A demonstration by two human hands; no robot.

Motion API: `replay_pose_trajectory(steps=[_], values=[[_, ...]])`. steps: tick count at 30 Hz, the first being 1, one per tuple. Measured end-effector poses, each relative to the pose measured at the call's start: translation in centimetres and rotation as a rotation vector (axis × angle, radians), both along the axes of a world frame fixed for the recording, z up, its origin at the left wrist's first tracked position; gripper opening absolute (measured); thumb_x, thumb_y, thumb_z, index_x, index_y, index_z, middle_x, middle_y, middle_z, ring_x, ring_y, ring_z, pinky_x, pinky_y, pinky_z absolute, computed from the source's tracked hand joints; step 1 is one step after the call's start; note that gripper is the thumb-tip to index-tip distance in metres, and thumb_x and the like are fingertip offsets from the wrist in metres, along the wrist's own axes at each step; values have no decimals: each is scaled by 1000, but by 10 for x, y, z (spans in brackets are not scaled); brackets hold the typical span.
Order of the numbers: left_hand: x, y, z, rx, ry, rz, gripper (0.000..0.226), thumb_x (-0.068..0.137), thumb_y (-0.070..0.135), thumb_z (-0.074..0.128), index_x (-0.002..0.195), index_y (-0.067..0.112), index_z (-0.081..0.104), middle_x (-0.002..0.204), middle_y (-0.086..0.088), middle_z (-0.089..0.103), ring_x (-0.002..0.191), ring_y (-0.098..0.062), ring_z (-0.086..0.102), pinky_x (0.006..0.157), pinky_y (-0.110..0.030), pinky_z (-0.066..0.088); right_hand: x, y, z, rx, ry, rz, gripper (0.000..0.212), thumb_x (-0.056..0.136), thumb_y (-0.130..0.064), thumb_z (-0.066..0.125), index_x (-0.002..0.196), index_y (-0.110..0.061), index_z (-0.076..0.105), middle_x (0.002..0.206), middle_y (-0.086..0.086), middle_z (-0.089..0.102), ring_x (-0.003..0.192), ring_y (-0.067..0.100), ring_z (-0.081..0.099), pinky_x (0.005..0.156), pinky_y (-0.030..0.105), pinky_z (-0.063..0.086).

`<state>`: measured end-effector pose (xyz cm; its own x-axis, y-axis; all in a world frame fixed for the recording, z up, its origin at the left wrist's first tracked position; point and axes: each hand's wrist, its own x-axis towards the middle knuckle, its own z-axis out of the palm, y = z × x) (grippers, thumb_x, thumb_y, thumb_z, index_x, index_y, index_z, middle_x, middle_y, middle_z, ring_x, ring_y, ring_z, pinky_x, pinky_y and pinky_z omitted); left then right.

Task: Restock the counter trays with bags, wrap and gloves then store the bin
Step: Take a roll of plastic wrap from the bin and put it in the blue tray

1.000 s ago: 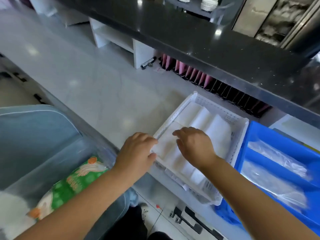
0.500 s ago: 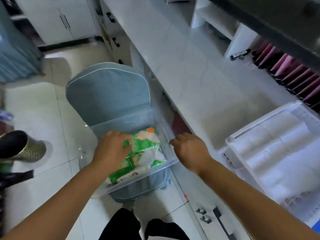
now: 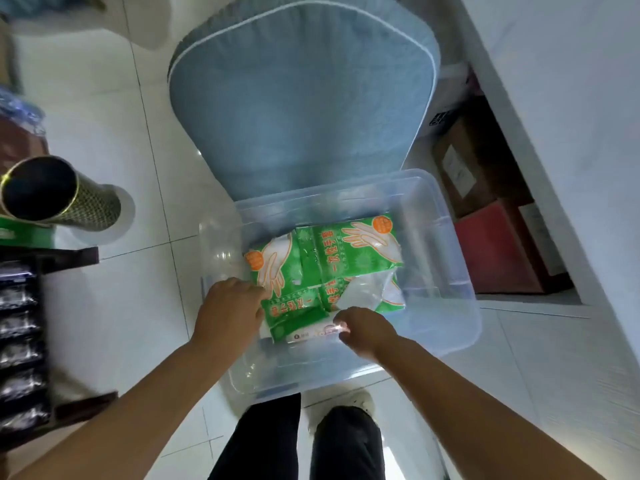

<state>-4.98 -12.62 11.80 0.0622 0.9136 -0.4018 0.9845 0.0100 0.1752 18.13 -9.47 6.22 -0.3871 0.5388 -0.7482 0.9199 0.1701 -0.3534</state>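
A clear plastic bin point(image 3: 446, 278) rests on a blue padded chair point(image 3: 301, 109). Inside it lie green and white packs of disposable gloves point(image 3: 349, 258), printed with hand pictures. My left hand point(image 3: 230, 311) grips the left edge of the nearest glove pack point(image 3: 294, 311). My right hand point(image 3: 365, 329) pinches the same pack's near right corner. Both hands are inside the bin. The counter trays are out of view.
The white counter edge point(image 3: 571, 168) runs down the right side, with brown and red boxes point(image 3: 495, 244) stored beneath it. A gold mesh cylinder point(image 3: 59, 195) stands on the floor at left, beside dark packaged goods point(image 3: 20, 341). My legs point(image 3: 304, 441) stand just before the bin.
My view swung from the white counter tray down to the bin. Both hands left the tray's white bags and now hold a glove pack in the bin.
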Motion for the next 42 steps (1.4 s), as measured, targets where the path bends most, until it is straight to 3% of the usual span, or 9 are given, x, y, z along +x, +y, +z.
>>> replay_pose_trajectory(steps=[3,7,14,17,20,25,29,34,42], values=[[-19,1,-26,76,71,-83,9,66,13,72,75,17,70,65,-3,68,71,-26,63,73,-35,50,-17,3,-48,-59,-81,111,39,89,-8,51,128,-7,47,133,14,48,120,30,47,98,40,43],[-37,0,-53,124,74,-196,25,79,19,46,75,15,71,73,-4,72,88,-25,66,89,-37,46,-23,4,-91,7,-171,307,40,85,-4,55,123,-5,45,124,14,50,111,29,49,89,40,44],[-39,1,-65,108,59,-175,28,79,26,42,76,15,68,76,-4,71,83,-25,64,91,-35,34,-34,7,-118,217,-300,522,28,83,-6,53,109,-6,61,117,13,55,112,28,43,91,37,35],[-40,0,-68,134,51,-172,28,79,25,42,76,15,68,75,-3,71,82,-25,63,91,-34,35,-37,15,-117,235,-312,544,26,82,-16,60,106,-8,65,117,12,55,112,29,42,93,37,34],[-41,0,-69,157,41,-183,27,79,24,43,75,15,68,74,-4,71,80,-25,63,89,-35,36,-32,23,-105,249,-242,590,42,75,-41,68,105,-12,67,116,9,55,113,28,41,95,39,33],[-39,1,-63,84,28,-171,22,76,29,50,78,17,69,73,-2,71,79,-26,62,87,-36,36,-20,27,-57,184,-107,320,48,63,-56,68,92,-17,66,97,3,54,90,25,52,73,34,39],[-19,8,-45,-53,-200,-126,47,78,45,63,117,19,60,109,-3,68,104,-25,58,93,-37,39,-5,23,1,141,16,-3,39,65,-47,69,93,-27,51,95,-7,56,74,21,56,57,27,31],[19,29,3,-85,-514,-57,72,75,41,68,137,20,37,135,-3,47,124,-19,44,101,-30,36,17,16,85,361,88,-165,42,61,-47,71,92,-30,48,86,-5,65,71,20,58,55,27,34],[95,63,105,-8,-583,-299,59,67,28,73,123,23,55,119,1,53,110,-15,52,94,-29,43,84,-27,201,696,16,-363,47,57,-42,76,96,-25,55,89,-3,67,75,24,60,64,31,48]])
